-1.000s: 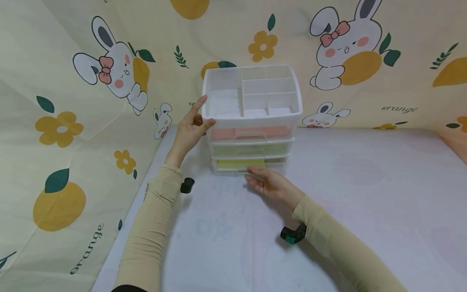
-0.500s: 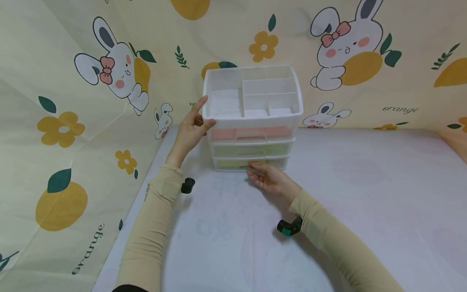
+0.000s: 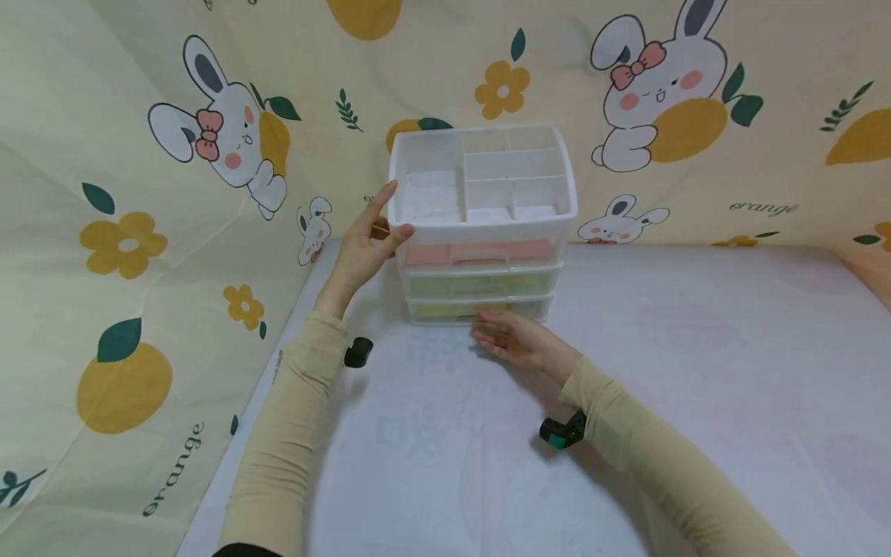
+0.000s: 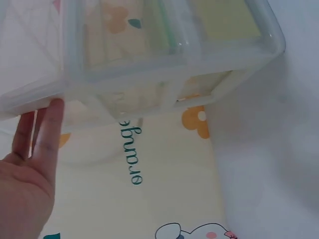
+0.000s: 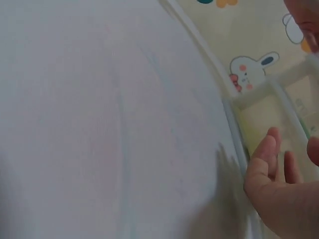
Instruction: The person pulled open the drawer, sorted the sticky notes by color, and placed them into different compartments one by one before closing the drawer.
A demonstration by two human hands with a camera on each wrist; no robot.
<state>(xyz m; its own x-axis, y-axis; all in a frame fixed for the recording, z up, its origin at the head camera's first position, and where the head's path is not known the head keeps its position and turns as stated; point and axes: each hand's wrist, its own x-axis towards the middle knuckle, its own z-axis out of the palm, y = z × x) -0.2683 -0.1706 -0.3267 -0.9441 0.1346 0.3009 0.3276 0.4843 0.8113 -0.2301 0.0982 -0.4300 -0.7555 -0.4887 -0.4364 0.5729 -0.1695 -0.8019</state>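
Observation:
A white drawer organizer (image 3: 480,225) with a compartmented top tray stands at the back of the table. Below the tray are a drawer with pink contents (image 3: 428,255), one with green (image 3: 426,287) and a bottom drawer (image 3: 426,312) with yellow inside, all pushed in. My left hand (image 3: 358,259) grips the tray's front left corner, thumb on the front and index finger along the side. In the left wrist view its fingertips reach under the rim. My right hand (image 3: 524,343) is at the bottom drawer's front, fingers relaxed; in the right wrist view its fingertips (image 5: 270,144) overlap that front.
Behind the organizer and along the left side hangs a cream sheet (image 3: 550,46) printed with rabbits, oranges and flowers. A whitish cover lies over the table (image 3: 696,371). Each wrist carries a small black camera, such as the right one (image 3: 562,431).
The bottom drawer stood slightly out a second ago and has slid back into the organizer under my right hand. My left hand has kept its place on the tray corner.

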